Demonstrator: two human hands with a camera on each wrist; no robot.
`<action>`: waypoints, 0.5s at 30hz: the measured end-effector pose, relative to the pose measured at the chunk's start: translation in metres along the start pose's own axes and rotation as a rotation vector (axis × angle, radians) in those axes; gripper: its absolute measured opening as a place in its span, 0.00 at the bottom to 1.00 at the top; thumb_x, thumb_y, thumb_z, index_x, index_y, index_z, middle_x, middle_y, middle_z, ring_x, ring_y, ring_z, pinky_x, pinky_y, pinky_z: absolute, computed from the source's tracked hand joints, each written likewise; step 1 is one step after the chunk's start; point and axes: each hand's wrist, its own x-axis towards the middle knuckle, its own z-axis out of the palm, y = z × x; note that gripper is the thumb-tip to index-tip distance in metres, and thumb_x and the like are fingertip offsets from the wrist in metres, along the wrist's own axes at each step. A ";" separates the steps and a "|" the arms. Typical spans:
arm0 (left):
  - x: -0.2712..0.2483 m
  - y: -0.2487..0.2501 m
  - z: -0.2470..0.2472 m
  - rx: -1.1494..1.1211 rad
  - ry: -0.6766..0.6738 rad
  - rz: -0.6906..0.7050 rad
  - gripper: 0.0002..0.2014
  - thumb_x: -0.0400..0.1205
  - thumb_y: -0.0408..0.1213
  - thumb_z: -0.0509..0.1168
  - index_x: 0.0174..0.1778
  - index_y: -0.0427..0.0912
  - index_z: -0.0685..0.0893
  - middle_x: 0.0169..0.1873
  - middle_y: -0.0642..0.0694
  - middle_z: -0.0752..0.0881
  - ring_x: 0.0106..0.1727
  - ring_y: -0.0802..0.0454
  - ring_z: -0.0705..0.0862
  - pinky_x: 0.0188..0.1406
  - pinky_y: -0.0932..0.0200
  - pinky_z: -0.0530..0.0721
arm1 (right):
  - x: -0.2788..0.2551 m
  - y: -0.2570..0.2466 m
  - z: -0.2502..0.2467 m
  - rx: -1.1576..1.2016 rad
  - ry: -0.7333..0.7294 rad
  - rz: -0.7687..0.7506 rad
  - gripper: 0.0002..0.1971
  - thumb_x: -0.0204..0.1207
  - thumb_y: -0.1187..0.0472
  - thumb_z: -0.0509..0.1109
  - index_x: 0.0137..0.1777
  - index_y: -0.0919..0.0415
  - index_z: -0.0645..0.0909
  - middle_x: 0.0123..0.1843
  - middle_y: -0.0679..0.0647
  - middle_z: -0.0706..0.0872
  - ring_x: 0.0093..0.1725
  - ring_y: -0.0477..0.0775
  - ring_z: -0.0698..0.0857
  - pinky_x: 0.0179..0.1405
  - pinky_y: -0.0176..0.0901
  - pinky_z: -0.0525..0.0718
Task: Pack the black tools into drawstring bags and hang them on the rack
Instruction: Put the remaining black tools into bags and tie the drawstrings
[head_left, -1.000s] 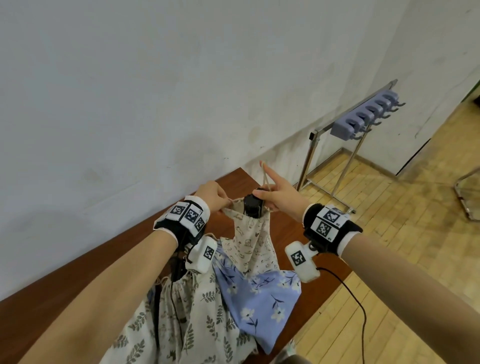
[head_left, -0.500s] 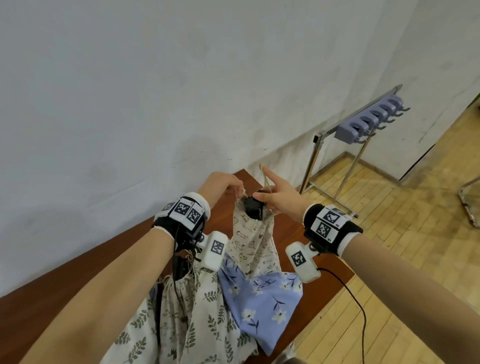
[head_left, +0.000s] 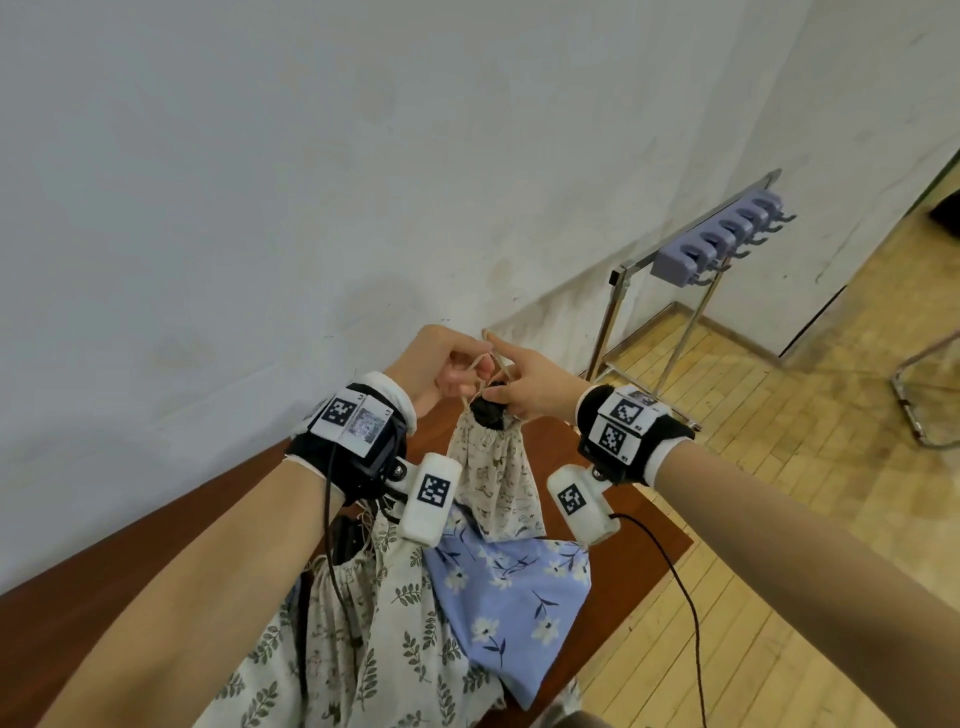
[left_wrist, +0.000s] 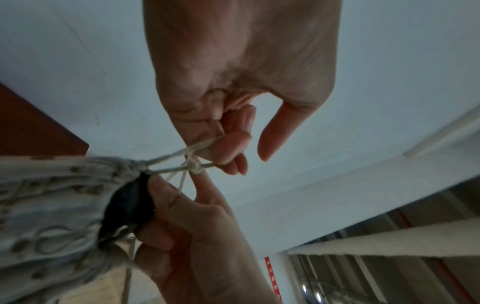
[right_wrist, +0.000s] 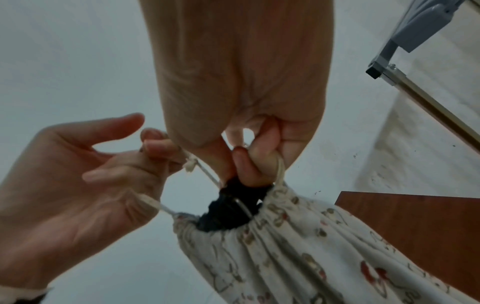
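At the far left, my left hand (head_left: 441, 371) has its grip narrow, thumb and fingers pinching the knotted drawstring (left_wrist: 193, 164) of the cream printed bag (head_left: 493, 478), which hangs in the air above the counter (head_left: 156, 551). The cord runs taut from my fingertips (left_wrist: 231, 150) down into the gathered neck of the bag. Just beside it, my right hand (head_left: 530, 387) grips the black tool (right_wrist: 233, 203) that pokes out of that neck, fingers curled round its top, with the other loop of cord across my index finger (head_left: 501, 348). The tool is only partly inside; the mouth has cinched around it, not over it.

That is the risk as I judge it. If I pull the cords harder now, the neck will tighten on the tool's body and leave its head exposed, so the bag could shed it once hung. If my right hand lets go before the mouth is closed above it, the weight may drop and jerk the cord out of my left pinch.

Below, a leaf-print bag (head_left: 363, 623) and a blue floral bag (head_left: 509, 597) lie on the counter. Further right, well apart from my hands, stands the rack (head_left: 722, 244) with its hooks, none yet carrying a bag.
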 end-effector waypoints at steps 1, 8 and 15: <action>0.000 0.000 -0.001 -0.045 -0.006 -0.002 0.08 0.78 0.27 0.62 0.34 0.30 0.81 0.31 0.40 0.79 0.19 0.58 0.67 0.21 0.67 0.73 | 0.000 0.000 -0.003 0.002 0.003 0.009 0.43 0.80 0.68 0.69 0.86 0.43 0.48 0.45 0.60 0.79 0.23 0.45 0.74 0.22 0.35 0.78; -0.005 -0.016 -0.020 -0.227 -0.013 0.051 0.13 0.76 0.28 0.62 0.54 0.28 0.83 0.47 0.37 0.87 0.55 0.41 0.85 0.62 0.50 0.81 | -0.010 0.003 -0.012 0.058 0.194 -0.085 0.32 0.73 0.66 0.76 0.78 0.56 0.73 0.47 0.48 0.81 0.46 0.51 0.82 0.47 0.45 0.86; -0.016 -0.003 -0.015 -0.049 -0.126 0.021 0.27 0.70 0.27 0.62 0.68 0.26 0.78 0.65 0.31 0.82 0.66 0.35 0.81 0.68 0.44 0.79 | -0.037 -0.036 -0.033 0.408 0.104 -0.047 0.15 0.81 0.60 0.69 0.62 0.70 0.83 0.47 0.57 0.88 0.43 0.49 0.85 0.39 0.33 0.85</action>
